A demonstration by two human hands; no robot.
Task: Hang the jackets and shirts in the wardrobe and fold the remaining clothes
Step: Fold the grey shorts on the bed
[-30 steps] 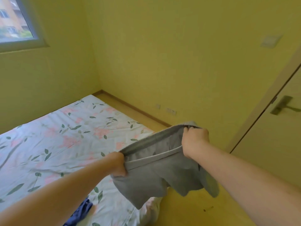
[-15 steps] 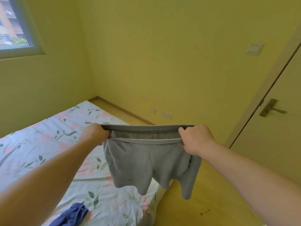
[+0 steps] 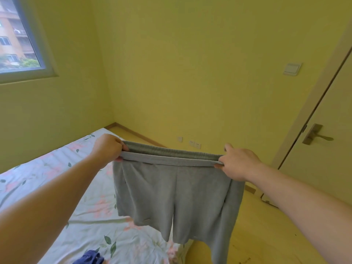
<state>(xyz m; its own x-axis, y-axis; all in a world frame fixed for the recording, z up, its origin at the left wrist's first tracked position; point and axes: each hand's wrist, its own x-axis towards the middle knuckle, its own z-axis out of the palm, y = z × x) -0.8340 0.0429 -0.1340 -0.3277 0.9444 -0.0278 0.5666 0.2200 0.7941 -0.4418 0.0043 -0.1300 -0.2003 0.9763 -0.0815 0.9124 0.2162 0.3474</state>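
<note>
A pair of grey shorts hangs in the air over the corner of the bed, stretched flat by the waistband. My left hand grips the left end of the waistband. My right hand pinches the right end. Both legs of the shorts dangle down freely, the right one hanging lower past the bed's edge. A dark blue garment lies on the bed at the bottom edge of the view, mostly cut off.
The bed with a floral sheet fills the lower left, against the yellow walls. A window is at the upper left. A closed door with a lever handle stands at the right. Wooden floor runs beside the bed.
My hands have moved apart and lifted, pulling the waistband taut and level. The shorts went from bunched to hanging flat and spread. My view has tilted upward.
</note>
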